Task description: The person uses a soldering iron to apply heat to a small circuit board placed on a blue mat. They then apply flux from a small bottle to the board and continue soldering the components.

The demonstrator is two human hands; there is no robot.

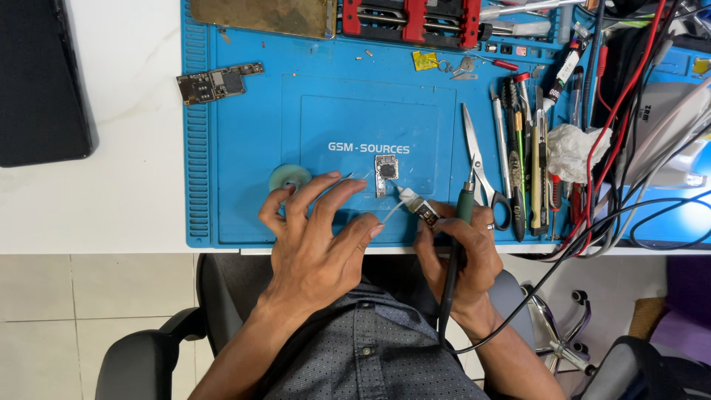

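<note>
A white table (126,148) carries a blue mat (244,118) that fills most of the view, its near edge level with the table's edge. A dark slab (41,81) lies on the table well to the left of the mat. Along the mat's far edge sit a worn metal plate (259,15) and a red and black clamp (411,18). On the right, scissors (481,167), tweezers and other hand tools (529,163) lie in a row, with a crumpled tissue (581,148) and a tangle of red and black cables (629,148) beyond them. A long circuit board (218,81) lies near the mat's far left corner.

The left hand (318,237) rests on the mat with fingers spread, pinching thin tweezers (344,176) whose tips point toward the small board (386,174); a white stick (392,211) runs under its fingertips. The right hand (459,252) has its grip closed around a green-handled iron (465,204) and a small syringe (415,204), whose tip touches the small board's near edge. That small board lies near the middle of the mat, just beyond both hands. A pale green disc (289,176) sits just left of the left hand.
</note>
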